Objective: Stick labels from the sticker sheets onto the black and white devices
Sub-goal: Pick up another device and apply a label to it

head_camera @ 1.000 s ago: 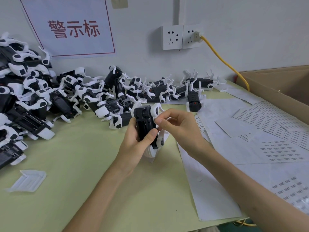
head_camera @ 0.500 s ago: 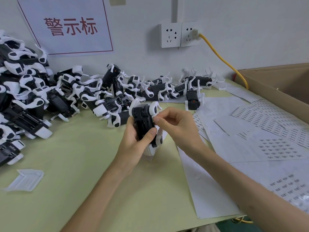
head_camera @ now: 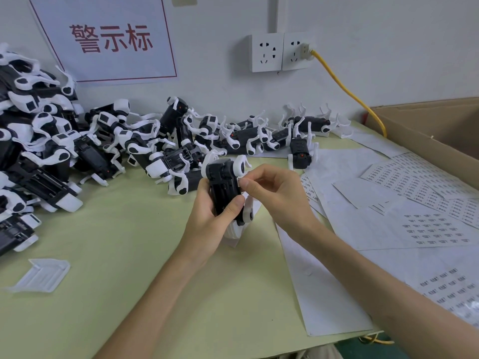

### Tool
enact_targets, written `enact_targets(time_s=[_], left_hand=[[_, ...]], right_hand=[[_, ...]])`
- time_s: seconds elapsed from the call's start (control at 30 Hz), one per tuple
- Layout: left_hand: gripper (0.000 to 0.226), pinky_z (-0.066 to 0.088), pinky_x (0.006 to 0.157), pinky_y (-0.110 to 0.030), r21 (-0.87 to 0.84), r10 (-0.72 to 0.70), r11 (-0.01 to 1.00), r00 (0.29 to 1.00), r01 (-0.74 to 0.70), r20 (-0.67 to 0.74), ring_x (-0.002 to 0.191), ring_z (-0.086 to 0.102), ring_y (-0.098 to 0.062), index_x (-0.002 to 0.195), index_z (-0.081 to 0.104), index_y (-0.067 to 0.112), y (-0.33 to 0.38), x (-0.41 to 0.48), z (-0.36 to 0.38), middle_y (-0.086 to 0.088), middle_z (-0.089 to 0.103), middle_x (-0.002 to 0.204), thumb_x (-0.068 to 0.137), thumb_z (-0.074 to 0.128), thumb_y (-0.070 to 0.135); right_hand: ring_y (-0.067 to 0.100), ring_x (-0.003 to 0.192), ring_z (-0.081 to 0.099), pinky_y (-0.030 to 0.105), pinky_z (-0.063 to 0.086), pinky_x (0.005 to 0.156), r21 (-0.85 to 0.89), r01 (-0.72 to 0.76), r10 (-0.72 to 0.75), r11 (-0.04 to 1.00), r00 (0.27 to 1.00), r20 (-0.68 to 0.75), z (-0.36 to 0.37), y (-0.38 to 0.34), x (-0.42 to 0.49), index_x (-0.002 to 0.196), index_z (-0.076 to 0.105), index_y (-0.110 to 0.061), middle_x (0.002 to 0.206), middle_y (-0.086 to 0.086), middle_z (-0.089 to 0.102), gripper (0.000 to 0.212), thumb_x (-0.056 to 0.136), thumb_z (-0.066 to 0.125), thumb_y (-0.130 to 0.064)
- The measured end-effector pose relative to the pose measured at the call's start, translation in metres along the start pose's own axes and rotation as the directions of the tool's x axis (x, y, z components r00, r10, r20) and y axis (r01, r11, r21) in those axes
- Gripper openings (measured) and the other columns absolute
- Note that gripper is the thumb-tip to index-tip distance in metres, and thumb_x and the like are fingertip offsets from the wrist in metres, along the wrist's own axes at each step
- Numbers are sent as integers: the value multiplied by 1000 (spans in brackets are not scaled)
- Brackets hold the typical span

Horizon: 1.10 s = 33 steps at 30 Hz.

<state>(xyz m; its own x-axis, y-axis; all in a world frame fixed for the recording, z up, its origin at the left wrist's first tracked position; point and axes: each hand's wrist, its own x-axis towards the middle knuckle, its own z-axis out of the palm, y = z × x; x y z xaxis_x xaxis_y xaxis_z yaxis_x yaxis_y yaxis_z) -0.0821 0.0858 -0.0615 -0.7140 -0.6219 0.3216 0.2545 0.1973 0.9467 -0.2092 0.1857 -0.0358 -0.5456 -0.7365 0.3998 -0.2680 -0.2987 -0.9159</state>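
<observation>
Head view, looking down on a pale green table (head_camera: pixel 116 281). Near the middle: one black and white device (head_camera: pixel 223 186), stood roughly upright in the left hand (head_camera: pixel 207 218), fingers curled round the far side of the black body, thumb pressed on the near face. Unclear whether its lower white end rests on the table or hangs just above. Just right of it, touching its upper right edge beside a round white part: the right hand (head_camera: pixel 274 195), thumb and forefinger tips (head_camera: pixel 246 183) pinched together on what looks like a small white label (head_camera: pixel 239 180), too small to read, other fingers loosely curled. Probably about to lay that label on the body. Judged light, being small moulded plastic carried in one hand. Stiff in the black core, but thin and likely snappable in the curved white arms, so best taken by the black body, never by the arms. Smooth-looking shell, perhaps slippery, so worth a full wrap rather than a fingertip hold. Label judged flimsy, tacky and prone to curl, so best held by one edge only. Far left and along the wall: a heap of more devices (head_camera: pixel 77 141). To the right, flat on the table: sticker sheets (head_camera: pixel 435 226) with rows of small labels.
</observation>
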Motion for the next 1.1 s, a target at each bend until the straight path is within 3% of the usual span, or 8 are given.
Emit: enact_targets(time_s=[0.23,0.47,0.63,0.7,0.8,0.93,1.0,1.1], left_hand=[[44,52,90,-23,7,16,1000,1000,-16,1,109,67,-9,124,52,21,1,-1,2,10,72,110,86,72,31],[38,51,90,-20,43,54,998,998,-55,7,107,67,-5,122,50,23,4,-2,3,18,72,107,88,67,24],[48,52,94,-28,51,55,997,998,-56,16,108,66,-10,125,51,22,7,-5,3,11,71,109,85,71,39],[43,52,95,-31,19,37,999,999,-37,34,105,65,-14,128,53,18,9,-6,3,4,69,107,90,67,32],[32,52,84,-24,-67,9,998,998,-4,67,94,64,-14,125,58,13,12,-6,2,4,69,98,95,59,23],[36,54,86,-24,-199,-70,976,994,86,86,106,68,-18,128,62,10,18,-5,2,-3,73,112,95,57,24],[36,55,88,-28,-261,-112,956,989,134,98,110,68,-23,126,65,10,20,-5,1,-8,72,118,95,57,26],[31,55,92,-32,-330,-143,927,982,176,123,110,66,-25,119,71,15,21,-4,0,-12,68,119,96,56,29]], right_hand=[[15,58,69,19,53,62,0,19,-19,1000,1000,-8,0,-1,-1,79,70,-8,69,-3,73,13,92,72,-8],[22,53,69,23,53,63,0,5,-5,1000,1000,8,0,-2,-2,78,67,-6,63,-1,71,15,93,71,-7],[18,55,68,19,52,63,51,-44,42,998,998,45,-1,-6,-2,74,67,-10,61,0,71,18,91,75,-11],[19,55,65,20,50,64,61,-84,82,995,996,27,-2,-7,-1,69,64,-13,57,4,69,25,87,80,-17],[15,55,57,18,47,61,88,-155,157,984,987,-19,-3,-7,1,60,57,-17,53,1,61,36,81,86,-23],[14,66,55,27,44,69,93,-175,173,980,984,27,0,-9,-1,70,62,-14,65,0,60,27,94,73,-20],[14,73,57,25,45,73,103,-182,178,978,983,46,0,-11,-1,74,67,-19,74,2,62,25,99,64,-17],[13,72,57,17,44,65,142,-205,194,968,977,86,-2,-13,-1,85,70,-14,76,1,63,15,99,64,-17]])
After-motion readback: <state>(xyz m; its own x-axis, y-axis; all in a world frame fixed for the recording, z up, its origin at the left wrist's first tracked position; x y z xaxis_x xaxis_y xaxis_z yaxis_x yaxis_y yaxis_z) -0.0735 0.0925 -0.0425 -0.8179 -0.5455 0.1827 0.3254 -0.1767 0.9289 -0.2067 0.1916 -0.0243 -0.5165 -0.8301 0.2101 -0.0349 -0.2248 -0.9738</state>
